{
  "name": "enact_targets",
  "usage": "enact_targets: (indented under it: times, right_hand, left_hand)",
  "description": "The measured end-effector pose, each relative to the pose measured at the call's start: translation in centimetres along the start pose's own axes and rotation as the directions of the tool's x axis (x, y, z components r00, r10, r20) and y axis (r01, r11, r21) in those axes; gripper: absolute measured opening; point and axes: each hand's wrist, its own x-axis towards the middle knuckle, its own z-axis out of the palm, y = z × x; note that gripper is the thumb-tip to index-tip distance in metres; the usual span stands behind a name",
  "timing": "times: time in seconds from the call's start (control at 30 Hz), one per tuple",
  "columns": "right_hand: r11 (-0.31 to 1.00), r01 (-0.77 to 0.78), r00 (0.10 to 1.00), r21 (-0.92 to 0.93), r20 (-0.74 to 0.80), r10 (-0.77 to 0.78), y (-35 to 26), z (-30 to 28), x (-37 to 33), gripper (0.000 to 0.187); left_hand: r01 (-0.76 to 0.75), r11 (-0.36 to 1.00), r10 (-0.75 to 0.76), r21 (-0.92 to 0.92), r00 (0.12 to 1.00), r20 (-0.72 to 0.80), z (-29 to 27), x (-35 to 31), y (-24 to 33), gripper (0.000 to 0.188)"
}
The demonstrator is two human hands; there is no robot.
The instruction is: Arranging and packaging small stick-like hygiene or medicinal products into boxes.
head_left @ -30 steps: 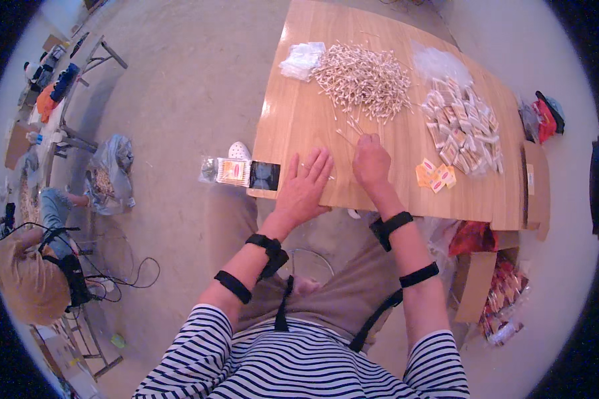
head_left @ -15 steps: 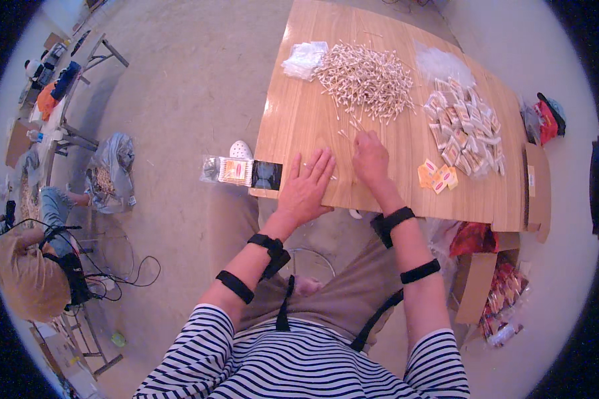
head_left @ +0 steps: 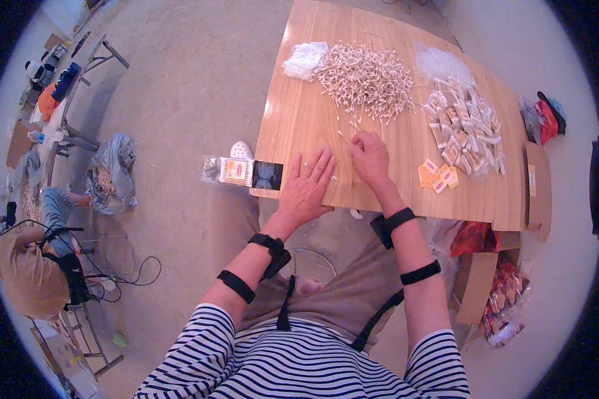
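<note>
My left hand [head_left: 307, 185] lies flat near the front edge of the wooden table, fingers stretched out. The white tip of a swab shows beside its fingers; what lies under the palm is hidden. To its right my right hand [head_left: 369, 158] is closed in a pinch, low over the tabletop. One end of a cotton swab [head_left: 343, 136] sticks out at its fingertips. A few loose swabs [head_left: 356, 125] lie just beyond, in front of a big pile of cotton swabs [head_left: 366, 80]. A packed bag of swabs with a yellow label [head_left: 235, 171] overhangs the left table edge on a black piece.
Clear plastic bags [head_left: 305, 61] lie left of the pile, more clear bags [head_left: 446, 66] on its right. Several filled swab packs [head_left: 462, 130] are heaped at right, with yellow cards [head_left: 438, 175] nearer me. Cardboard boxes [head_left: 476, 286] stand beside the table. Another person [head_left: 36, 272] sits far left.
My right hand has shifted slightly left and nearer, its fingertips now meeting the loose swab. My left hand has stayed in place.
</note>
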Motion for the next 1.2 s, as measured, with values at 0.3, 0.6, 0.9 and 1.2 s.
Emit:
enact_targets:
  times: [0.3, 0.6, 0.9, 1.2]
  right_hand:
    - [0.997, 0.038, 0.997, -0.062, -0.064, -0.042, 0.5, 1.6, 0.4, 0.011]
    - [0.983, 0.168, 0.983, -0.073, 0.082, -0.162, -1.4, 2.2, -1.5, 0.014]
    - [0.996, 0.006, 0.947, -0.093, -0.319, -0.036, 1.2, -2.1, -4.2, 0.018]
    - [0.998, -0.007, 0.988, -0.062, -0.157, -0.003, 0.3, -0.4, -1.4, 0.012]
  left_hand:
    - [-0.007, 1.0, 0.007, 0.009, 1.0, -0.002, 0.1, 0.0, 0.0, 0.121]
    - [0.002, 1.0, -0.002, 0.002, 1.0, -0.025, -0.1, 0.2, 0.2, 0.12]
    - [0.006, 0.999, -0.004, 0.037, 0.999, -0.038, 0.2, -0.1, 0.1, 0.122]
    - [-0.003, 1.0, 0.003, 0.023, 1.0, -0.028, 0.1, 0.0, 0.0, 0.122]
